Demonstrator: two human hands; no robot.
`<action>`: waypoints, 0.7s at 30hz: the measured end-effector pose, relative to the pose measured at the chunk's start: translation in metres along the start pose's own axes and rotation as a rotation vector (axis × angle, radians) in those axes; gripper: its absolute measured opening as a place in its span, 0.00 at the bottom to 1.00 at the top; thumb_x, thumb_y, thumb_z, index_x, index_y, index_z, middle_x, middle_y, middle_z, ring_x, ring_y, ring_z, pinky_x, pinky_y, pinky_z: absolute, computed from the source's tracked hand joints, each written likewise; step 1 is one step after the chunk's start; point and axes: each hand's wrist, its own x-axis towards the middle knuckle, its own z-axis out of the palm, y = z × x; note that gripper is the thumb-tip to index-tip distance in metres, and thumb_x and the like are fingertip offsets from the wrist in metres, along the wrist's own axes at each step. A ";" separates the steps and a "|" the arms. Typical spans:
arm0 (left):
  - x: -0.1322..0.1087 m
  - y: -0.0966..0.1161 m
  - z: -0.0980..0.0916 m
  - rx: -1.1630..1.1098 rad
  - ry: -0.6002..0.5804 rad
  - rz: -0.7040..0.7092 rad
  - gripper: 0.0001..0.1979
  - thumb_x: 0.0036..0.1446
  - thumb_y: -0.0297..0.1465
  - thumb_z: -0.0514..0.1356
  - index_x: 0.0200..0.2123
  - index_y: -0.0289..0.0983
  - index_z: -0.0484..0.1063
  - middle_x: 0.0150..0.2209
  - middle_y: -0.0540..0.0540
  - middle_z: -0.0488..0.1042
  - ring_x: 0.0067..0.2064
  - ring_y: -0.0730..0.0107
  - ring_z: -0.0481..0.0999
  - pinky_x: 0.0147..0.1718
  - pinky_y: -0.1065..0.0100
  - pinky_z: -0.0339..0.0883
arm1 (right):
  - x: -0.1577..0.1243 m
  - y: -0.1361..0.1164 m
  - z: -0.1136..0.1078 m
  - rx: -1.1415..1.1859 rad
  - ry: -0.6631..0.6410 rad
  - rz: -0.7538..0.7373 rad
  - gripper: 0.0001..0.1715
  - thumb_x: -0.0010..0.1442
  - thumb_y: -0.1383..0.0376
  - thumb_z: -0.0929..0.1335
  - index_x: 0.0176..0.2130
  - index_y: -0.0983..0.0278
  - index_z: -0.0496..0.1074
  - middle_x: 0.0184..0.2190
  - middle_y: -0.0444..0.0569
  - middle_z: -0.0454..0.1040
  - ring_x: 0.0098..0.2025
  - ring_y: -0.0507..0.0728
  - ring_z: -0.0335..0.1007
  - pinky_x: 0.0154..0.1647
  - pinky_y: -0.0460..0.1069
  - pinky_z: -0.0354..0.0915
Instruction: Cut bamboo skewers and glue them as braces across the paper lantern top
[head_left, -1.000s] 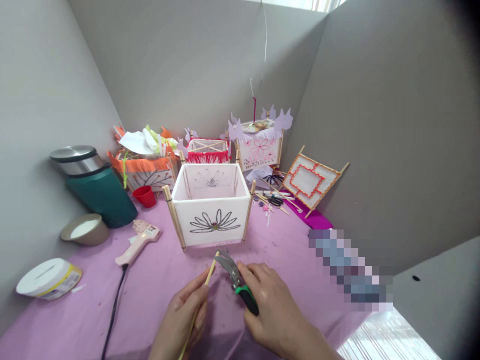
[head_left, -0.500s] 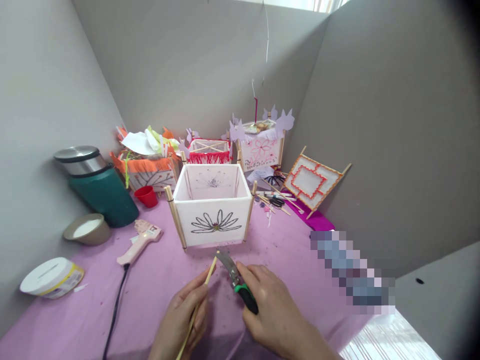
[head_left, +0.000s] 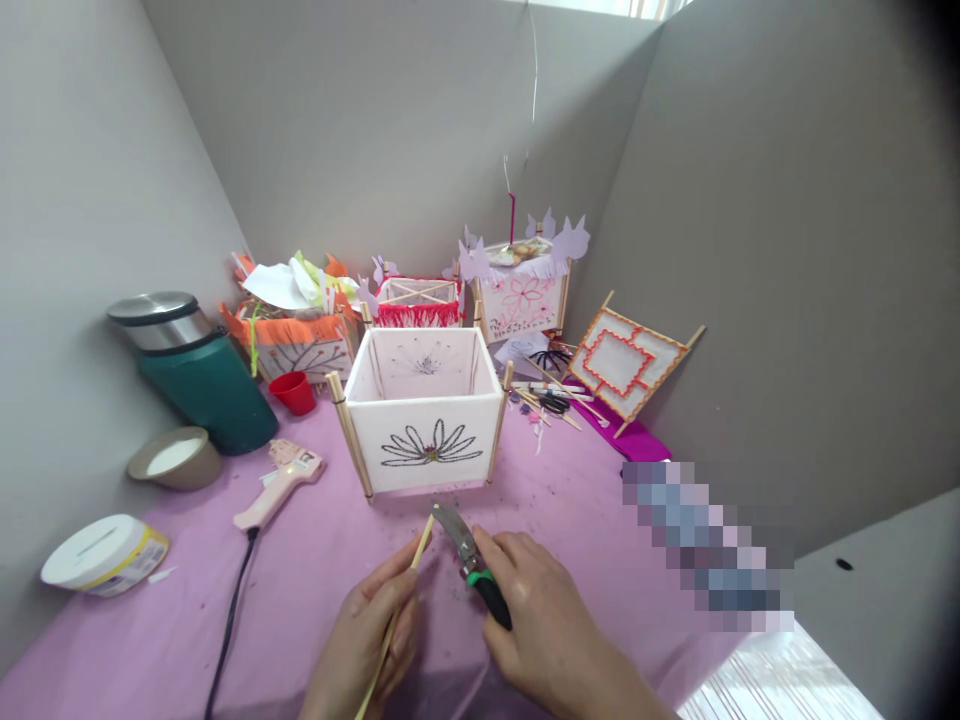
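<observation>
My left hand (head_left: 379, 620) is closed round a thin wooden stick (head_left: 424, 545), which slants up and away from me. In my right hand (head_left: 544, 605) is a pair of pruning shears (head_left: 465, 545) with black and green handles. The blade end of the shears meets the stick's far tip; whether the blades are closed on it I cannot tell. Just beyond stands a white square box (head_left: 420, 475) with a dark flower drawn on its front and wooden sticks upright at its corners.
To the left lie a pink glue gun (head_left: 279, 485) with its cord, a white tub (head_left: 105, 555), a bowl (head_left: 176, 460), a red cup (head_left: 292, 393) and a green tumbler (head_left: 206, 385). Decorated boxes (head_left: 521, 300) stand behind. Scissors (head_left: 553, 403) and a framed panel (head_left: 626, 360) are at right.
Almost nothing differs. The shears and my right hand have shifted very slightly; the stick's tip stays at the blades.
</observation>
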 end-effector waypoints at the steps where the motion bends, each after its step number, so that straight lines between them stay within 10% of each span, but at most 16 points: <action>1: 0.000 0.001 0.000 -0.001 0.005 0.001 0.32 0.54 0.39 0.61 0.61 0.35 0.62 0.13 0.62 0.46 0.15 0.82 0.40 0.12 0.78 0.39 | 0.000 0.000 0.001 -0.002 0.000 0.000 0.41 0.47 0.70 0.63 0.61 0.64 0.59 0.47 0.55 0.69 0.47 0.62 0.63 0.50 0.57 0.62; 21: 0.002 -0.002 0.002 -0.034 0.034 0.022 0.33 0.51 0.39 0.62 0.59 0.33 0.63 0.12 0.62 0.49 0.14 0.82 0.40 0.09 0.79 0.41 | 0.007 0.003 0.005 -0.048 -0.078 0.034 0.40 0.47 0.69 0.63 0.61 0.63 0.59 0.46 0.55 0.69 0.47 0.63 0.63 0.50 0.55 0.59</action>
